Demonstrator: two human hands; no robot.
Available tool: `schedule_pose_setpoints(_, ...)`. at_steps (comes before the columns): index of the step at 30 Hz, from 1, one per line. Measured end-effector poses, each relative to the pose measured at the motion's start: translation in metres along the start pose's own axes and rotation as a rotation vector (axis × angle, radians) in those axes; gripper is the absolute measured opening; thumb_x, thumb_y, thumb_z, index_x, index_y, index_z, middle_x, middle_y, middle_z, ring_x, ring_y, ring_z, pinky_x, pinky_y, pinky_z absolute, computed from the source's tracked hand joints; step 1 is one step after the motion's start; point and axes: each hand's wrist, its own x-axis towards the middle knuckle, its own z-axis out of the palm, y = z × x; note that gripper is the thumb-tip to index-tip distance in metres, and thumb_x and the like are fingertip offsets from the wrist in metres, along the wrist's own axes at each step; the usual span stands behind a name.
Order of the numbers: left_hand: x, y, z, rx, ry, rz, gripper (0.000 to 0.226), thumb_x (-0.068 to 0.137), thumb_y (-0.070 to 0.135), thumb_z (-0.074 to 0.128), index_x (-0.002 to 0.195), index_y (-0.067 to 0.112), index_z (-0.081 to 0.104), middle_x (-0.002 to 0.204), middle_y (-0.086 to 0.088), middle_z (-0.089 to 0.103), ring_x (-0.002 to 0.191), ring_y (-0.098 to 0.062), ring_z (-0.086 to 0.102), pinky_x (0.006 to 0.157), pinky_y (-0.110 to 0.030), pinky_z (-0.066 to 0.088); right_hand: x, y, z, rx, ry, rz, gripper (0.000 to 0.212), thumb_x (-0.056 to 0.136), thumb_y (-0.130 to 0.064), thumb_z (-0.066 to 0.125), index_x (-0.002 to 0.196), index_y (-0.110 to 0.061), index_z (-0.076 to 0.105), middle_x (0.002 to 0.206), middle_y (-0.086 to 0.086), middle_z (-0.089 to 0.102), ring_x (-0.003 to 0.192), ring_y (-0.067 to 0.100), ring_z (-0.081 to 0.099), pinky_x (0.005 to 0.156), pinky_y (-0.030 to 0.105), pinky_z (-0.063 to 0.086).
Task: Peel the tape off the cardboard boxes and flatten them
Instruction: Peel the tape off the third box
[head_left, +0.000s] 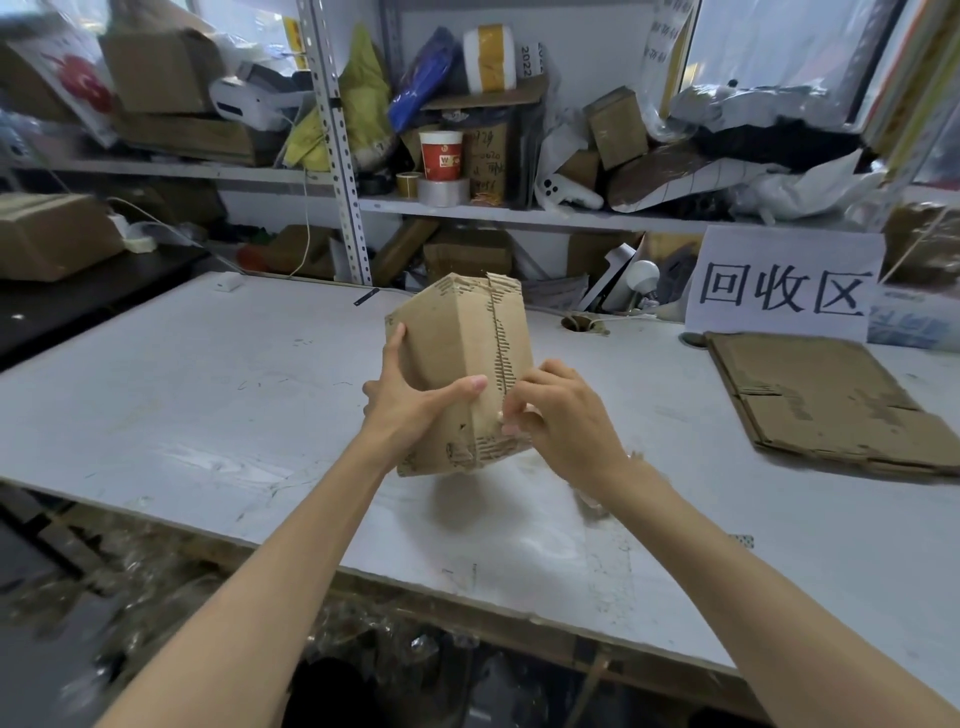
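Small brown corrugated cardboard box (457, 364), scuffed and torn along its centre seam, held clear of the scratched white worktable (208, 395) near the middle of the bench, tilted with one end toward the shelving. Left hand (410, 400) wrapped around the near left side, fingers spread wide across the face and thumb lying over the front panel, bearing the box's weight. Right hand (561, 415) curled nearly closed at the lower end of the seam, fingertips (506, 427) pinched together on something there (most likely a tape edge, though the tape itself too clear or too thin to make out). Already one flattened brown cardboard sheet (826, 405) lying on the right of the table, below a white paper sign with black characters (784, 288). Risks from here, as a judgement only: tape snapping short if pulled at a steep angle, leaving a stub hard to lift again; more paper facing ripping away with the adhesive, since the seam already shows bare fluting; box twisting or slipping out of the one-handed hold once the pull starts, given no support underneath; seam staying shut if any strip stays across the far end, blocking the flattening. Safer, probably, with a low slow pull along the seam and the left grip braced against it.
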Motion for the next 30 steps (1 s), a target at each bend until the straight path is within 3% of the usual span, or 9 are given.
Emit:
schedule_pose_setpoints(4, -0.007, 0.006, 0.009, 0.026, 0.035, 0.051, 0.135, 0.032, 0.078, 0.079, 0.146, 0.058, 0.008, 0.142, -0.006, 0.035, 0.130, -0.029, 0.039, 0.106, -0.054, 0.041, 0.012, 0.004, -0.025, 0.082, -0.424, 0.053, 0.013, 0.070, -0.003, 0.073, 0.067, -0.015, 0.068, 0.080, -0.007, 0.066, 0.086, 0.019, 0.052, 0.072, 0.035, 0.048)
schedule_pose_setpoints(5, -0.008, 0.008, 0.012, 0.037, 0.039, 0.051, 0.133, 0.035, 0.076, 0.079, 0.146, 0.058, 0.008, 0.140, -0.007, 0.033, 0.130, -0.031, 0.038, 0.105, -0.054, 0.041, 0.014, 0.006, -0.029, 0.098, -0.451, 0.078, 0.013, 0.069, -0.002, 0.073, 0.067, -0.014, 0.069, 0.081, -0.003, 0.068, 0.083, 0.019, 0.055, 0.073, 0.036, 0.049)
schedule_pose_setpoints(7, -0.008, 0.012, 0.013, 0.014, 0.040, 0.010, 0.132, 0.038, 0.074, 0.079, 0.147, 0.056, 0.007, 0.135, -0.008, 0.030, 0.130, -0.035, 0.036, 0.104, -0.055, 0.040, 0.011, 0.007, -0.033, 0.191, -0.309, 0.163, 0.015, 0.069, -0.002, 0.077, 0.077, -0.013, 0.071, 0.090, 0.000, 0.067, 0.081, 0.015, 0.058, 0.074, 0.031, 0.051)
schedule_pose_setpoints(10, -0.005, 0.012, 0.011, -0.038, 0.055, -0.038, 0.133, 0.037, 0.074, 0.080, 0.146, 0.053, 0.007, 0.134, -0.009, 0.029, 0.130, -0.037, 0.036, 0.104, -0.057, 0.040, -0.002, -0.002, -0.029, 0.312, -0.110, 0.219, 0.037, 0.065, -0.015, 0.086, 0.099, -0.014, 0.071, 0.099, -0.004, 0.064, 0.086, 0.008, 0.060, 0.075, 0.018, 0.048)
schedule_pose_setpoints(13, -0.007, 0.012, 0.017, -0.003, 0.097, -0.041, 0.124, 0.052, 0.067, 0.085, 0.147, 0.051, 0.006, 0.136, -0.013, 0.030, 0.131, -0.037, 0.035, 0.102, -0.055, 0.039, -0.007, -0.012, -0.018, 0.365, -0.052, 0.242, 0.025, 0.065, -0.020, 0.087, 0.083, -0.015, 0.070, 0.086, -0.005, 0.068, 0.082, 0.012, 0.062, 0.074, 0.027, 0.050)
schedule_pose_setpoints(16, -0.009, 0.015, 0.022, 0.008, 0.135, -0.038, 0.124, 0.053, 0.066, 0.085, 0.147, 0.050, 0.005, 0.137, -0.014, 0.029, 0.131, -0.037, 0.033, 0.102, -0.056, 0.038, -0.008, -0.017, -0.013, 0.457, -0.017, 0.336, 0.021, 0.062, -0.014, 0.086, 0.071, -0.016, 0.067, 0.074, -0.005, 0.068, 0.074, 0.014, 0.063, 0.071, 0.034, 0.054)
schedule_pose_setpoints(22, -0.014, 0.021, 0.031, 0.003, 0.182, -0.007, 0.121, 0.054, 0.061, 0.087, 0.147, 0.048, 0.012, 0.133, -0.010, 0.030, 0.129, -0.034, 0.032, 0.098, -0.050, 0.038, -0.004, -0.014, -0.012, 0.443, -0.075, 0.376, 0.023, 0.066, 0.003, 0.079, 0.064, -0.011, 0.060, 0.065, -0.004, 0.061, 0.063, 0.009, 0.056, 0.061, 0.027, 0.052)
schedule_pose_setpoints(26, -0.003, 0.022, 0.024, -0.069, 0.171, -0.086, 0.118, 0.056, 0.065, 0.084, 0.148, 0.046, 0.014, 0.137, -0.012, 0.031, 0.130, -0.035, 0.033, 0.101, -0.053, 0.037, -0.014, -0.007, -0.016, 0.393, -0.129, 0.233, 0.031, 0.070, 0.009, 0.072, 0.068, -0.017, 0.056, 0.080, 0.003, 0.063, 0.082, 0.009, 0.047, 0.069, 0.020, 0.044)
schedule_pose_setpoints(30, 0.002, 0.022, 0.023, -0.009, 0.119, -0.105, 0.119, 0.058, 0.068, 0.081, 0.150, 0.044, 0.008, 0.140, -0.013, 0.029, 0.133, -0.037, 0.032, 0.103, -0.056, 0.036, -0.016, 0.000, -0.018, 0.336, 0.021, 0.215, 0.023, 0.076, -0.007, 0.077, 0.075, -0.015, 0.056, 0.082, -0.007, 0.062, 0.087, 0.012, 0.057, 0.071, 0.022, 0.047)
